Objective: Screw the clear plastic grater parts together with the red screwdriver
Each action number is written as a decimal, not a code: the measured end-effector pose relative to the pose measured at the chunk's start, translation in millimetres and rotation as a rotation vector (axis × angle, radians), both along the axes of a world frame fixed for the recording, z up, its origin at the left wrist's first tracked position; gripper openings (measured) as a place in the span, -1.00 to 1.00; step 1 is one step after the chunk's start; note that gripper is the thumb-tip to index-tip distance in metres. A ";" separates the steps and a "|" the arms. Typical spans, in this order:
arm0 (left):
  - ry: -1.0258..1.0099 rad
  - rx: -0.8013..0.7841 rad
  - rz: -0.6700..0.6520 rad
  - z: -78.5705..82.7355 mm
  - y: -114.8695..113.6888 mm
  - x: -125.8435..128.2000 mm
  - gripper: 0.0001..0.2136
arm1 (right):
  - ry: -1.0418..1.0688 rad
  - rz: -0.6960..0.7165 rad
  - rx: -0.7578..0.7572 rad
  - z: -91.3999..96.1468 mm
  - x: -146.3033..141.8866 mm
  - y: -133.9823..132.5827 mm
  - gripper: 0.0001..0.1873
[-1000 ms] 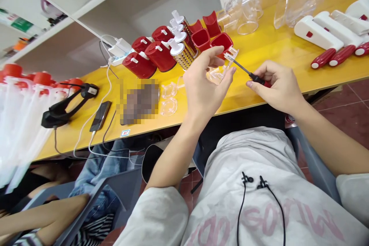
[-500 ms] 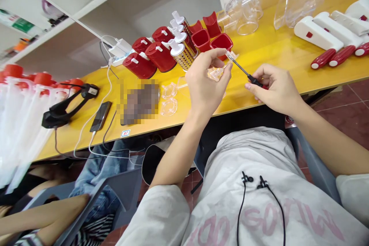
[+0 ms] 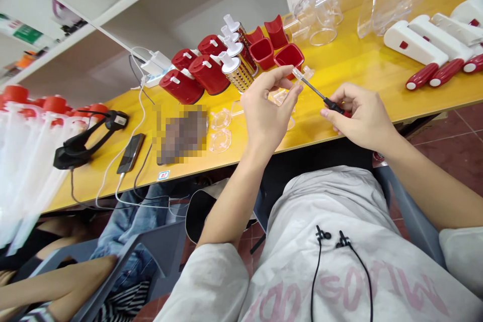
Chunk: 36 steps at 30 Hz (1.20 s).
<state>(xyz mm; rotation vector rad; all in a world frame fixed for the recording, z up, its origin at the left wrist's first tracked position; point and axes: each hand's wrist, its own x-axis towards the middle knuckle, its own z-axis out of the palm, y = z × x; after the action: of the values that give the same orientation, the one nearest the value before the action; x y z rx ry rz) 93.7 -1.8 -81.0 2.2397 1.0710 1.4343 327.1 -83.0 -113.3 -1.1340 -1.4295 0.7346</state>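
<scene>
My right hand (image 3: 356, 113) is closed around the black and red handle of a screwdriver (image 3: 316, 91), whose metal shaft points up and left. At the shaft's far end is a small clear plastic piece (image 3: 299, 73). The fingertips of my left hand (image 3: 268, 105) are curled at that piece, the index finger touching it; the grip is partly hidden. Both hands are raised above the table's front part. Clear plastic parts (image 3: 279, 96) lie behind my left hand, partly covered by it. Two clear rings (image 3: 220, 140) lie to its left.
Red drums (image 3: 181, 86), perforated metal cylinders (image 3: 238, 74) and red hoppers (image 3: 290, 54) stand behind my hands. Clear housings (image 3: 324, 35) and white bodies with red handles (image 3: 418, 43) are at the right. A phone (image 3: 131, 153), cables and a black headset (image 3: 88, 141) lie left, near a seated person's arm (image 3: 64, 279).
The view has shifted very slightly. My left fingertips have moved a little at the clear piece on the screwdriver's end; my right hand keeps its hold.
</scene>
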 end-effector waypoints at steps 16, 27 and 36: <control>-0.075 0.215 -0.071 45.2 62.5 -0.9 -0.67 | 0.014 -0.084 0.011 7.7 29.7 7.1 -0.66; 0.725 0.124 0.104 57.9 169.8 16.8 -0.71 | 0.055 -0.112 0.013 -4.9 31.6 22.2 -0.64; 0.821 0.027 0.206 43.9 183.2 37.9 -0.72 | -0.017 -0.162 0.084 -14.2 32.4 28.3 -0.71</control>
<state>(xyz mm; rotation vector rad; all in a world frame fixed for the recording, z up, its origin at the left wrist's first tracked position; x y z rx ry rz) 131.7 181.4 -37.1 2.8786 1.5353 0.5381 359.5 -54.7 -127.5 -1.1780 -1.3526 0.5475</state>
